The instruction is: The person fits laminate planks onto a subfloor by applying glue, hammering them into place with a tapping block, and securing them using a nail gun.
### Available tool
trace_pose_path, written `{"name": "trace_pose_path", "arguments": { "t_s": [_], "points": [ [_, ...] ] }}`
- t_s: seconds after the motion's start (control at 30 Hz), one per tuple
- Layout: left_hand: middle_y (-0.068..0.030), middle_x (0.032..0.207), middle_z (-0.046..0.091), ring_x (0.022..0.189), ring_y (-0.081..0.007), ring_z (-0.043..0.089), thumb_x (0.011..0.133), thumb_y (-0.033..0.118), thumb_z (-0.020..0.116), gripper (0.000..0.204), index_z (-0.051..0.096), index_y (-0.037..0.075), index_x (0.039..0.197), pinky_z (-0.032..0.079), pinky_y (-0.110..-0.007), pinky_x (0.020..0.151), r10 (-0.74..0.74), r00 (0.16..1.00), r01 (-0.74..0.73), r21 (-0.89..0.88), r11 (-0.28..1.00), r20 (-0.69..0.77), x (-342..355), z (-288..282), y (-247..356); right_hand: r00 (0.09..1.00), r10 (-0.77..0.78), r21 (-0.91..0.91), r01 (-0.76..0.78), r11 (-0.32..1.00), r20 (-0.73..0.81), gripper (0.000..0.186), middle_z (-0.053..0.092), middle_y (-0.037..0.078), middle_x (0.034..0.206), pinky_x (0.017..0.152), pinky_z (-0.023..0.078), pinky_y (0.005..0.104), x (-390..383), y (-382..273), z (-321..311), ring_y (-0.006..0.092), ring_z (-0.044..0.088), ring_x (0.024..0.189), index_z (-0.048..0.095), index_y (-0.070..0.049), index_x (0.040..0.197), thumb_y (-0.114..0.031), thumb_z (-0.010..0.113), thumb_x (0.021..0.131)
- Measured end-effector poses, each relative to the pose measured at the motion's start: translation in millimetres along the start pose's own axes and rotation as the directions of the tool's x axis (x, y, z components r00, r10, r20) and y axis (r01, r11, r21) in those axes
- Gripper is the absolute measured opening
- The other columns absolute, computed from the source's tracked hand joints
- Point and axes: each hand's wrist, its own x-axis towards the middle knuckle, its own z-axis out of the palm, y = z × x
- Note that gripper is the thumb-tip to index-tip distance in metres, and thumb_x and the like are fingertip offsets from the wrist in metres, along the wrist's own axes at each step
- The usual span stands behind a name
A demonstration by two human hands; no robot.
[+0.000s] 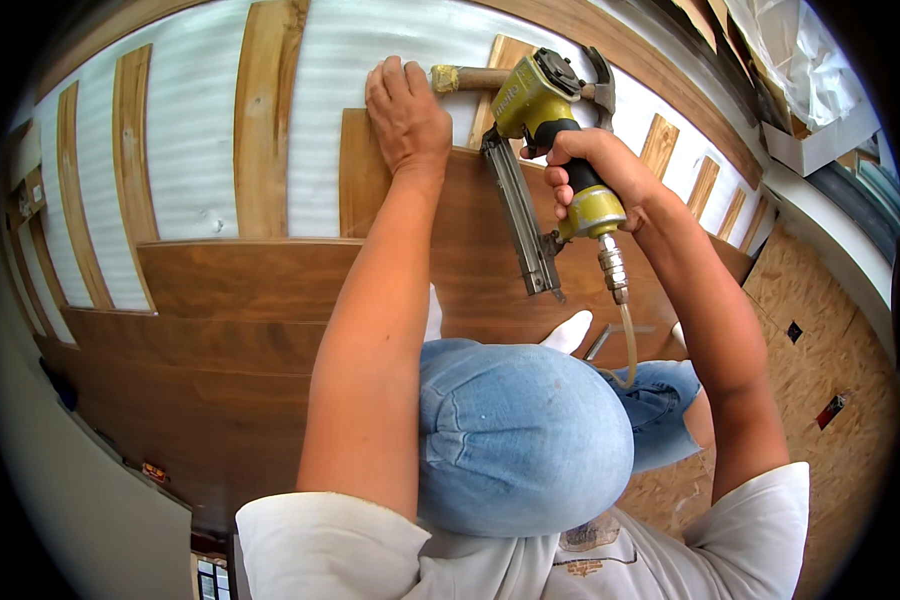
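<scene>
My right hand [600, 170] is wrapped round the black grip of a yellow-green air nail gun [520, 100]. Its long metal magazine slants down toward my knees, and a clear air hose [630, 345] hangs from the fitting at the handle's end. Flat on the far edge of a brown floorboard [470, 185] rests my left hand [407, 115], fingers stretched forward and holding nothing. Left of that wrist, a lighter brown board end [360, 165] shows. Behind the nail gun lies a claw hammer [600, 92], its wooden handle pointing toward my left hand and partly hidden.
Beyond the laid floorboards [230, 280], white foam underlay [190, 110] carries several wooden battens [267, 120]. A white cardboard box [820, 145] and plastic wrapping [800, 60] stand at the far right. Bare chipboard [820, 320] spreads along the right; a grey wall [90, 450] borders the left.
</scene>
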Motion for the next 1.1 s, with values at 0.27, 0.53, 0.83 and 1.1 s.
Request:
{"name": "trace_pose_path", "arguments": {
  "t_s": [0.27,0.53,0.83,1.1],
  "points": [
    [-0.0167,0.134,0.053,0.128,-0.0379,0.049,0.089,0.001,0.057,0.031,0.062,-0.001,0.120,0.043,-0.049,0.108,0.013,1.000,-0.013,0.017,1.000,-0.005,-1.6,4.1,-3.8,0.999,0.015,0.006,-0.015,1.000,0.035,0.024,0.057,0.003,0.064,0.055,0.059,0.0338,1.1,-5.7,-5.2,0.0112,0.058,0.050,0.058,0.004,0.105,-0.011,0.056,0.085],
    [-0.0167,0.136,0.053,0.130,-0.0372,0.047,0.089,0.001,0.057,0.031,0.063,0.001,0.120,0.041,-0.049,0.110,0.003,0.999,-0.005,0.055,0.998,0.035,-1.5,1.4,-1.5,0.998,0.050,0.033,-0.052,0.998,0.037,0.039,0.056,0.000,0.062,0.054,0.057,0.0321,-4.0,-0.3,-19.0,0.0095,0.056,0.048,0.056,0.009,0.120,-0.010,0.054,0.085],
    [-0.0158,0.137,0.052,0.132,-0.0372,0.046,0.088,0.000,0.057,0.034,0.062,0.001,0.122,0.040,-0.049,0.111,0.006,0.998,-0.010,0.065,0.998,0.059,-1.6,-1.7,-0.1,0.997,0.061,0.083,-0.065,0.994,0.055,0.023,0.058,0.003,0.066,0.053,0.058,0.0366,0.7,0.8,-39.7,0.0121,0.058,0.050,0.056,0.005,0.105,-0.006,0.056,0.084],
    [-0.0151,0.138,0.052,0.131,-0.0373,0.046,0.088,-0.001,0.058,0.035,0.061,0.001,0.123,0.040,-0.048,0.112,0.007,0.999,-0.010,0.054,0.998,0.047,-2.4,0.4,-2.2,0.996,0.061,0.071,-0.065,0.995,0.065,0.024,0.058,0.003,0.066,0.056,0.058,0.0362,-5.3,5.1,-47.9,0.0131,0.058,0.050,0.056,0.004,0.105,-0.006,0.057,0.084]
  ]
}}
